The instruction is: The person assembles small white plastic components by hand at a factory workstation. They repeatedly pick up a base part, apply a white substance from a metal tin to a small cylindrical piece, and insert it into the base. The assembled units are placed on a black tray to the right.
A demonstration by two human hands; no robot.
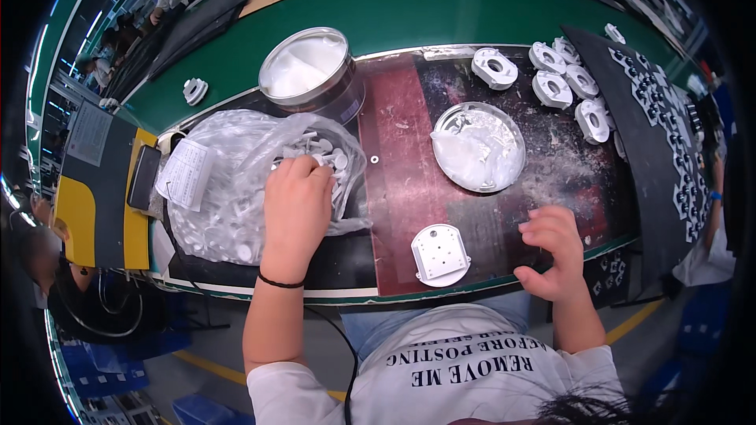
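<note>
Left hand (298, 198) half-curled among white parts (339, 160)

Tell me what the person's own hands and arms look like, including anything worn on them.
The left hand and right hand are both bare, with no gloves. A thin, cord-like black band circles the left wrist; none shows on the right. The short white fabric left sleeve and matching right sleeve look plain where visible.

I count one clear plastic bag (244, 138), two round metal containers (335, 98), one white drilled plate (441, 256), and, overlapping, perhaps nine white ring-shaped housings (506, 72).
</note>
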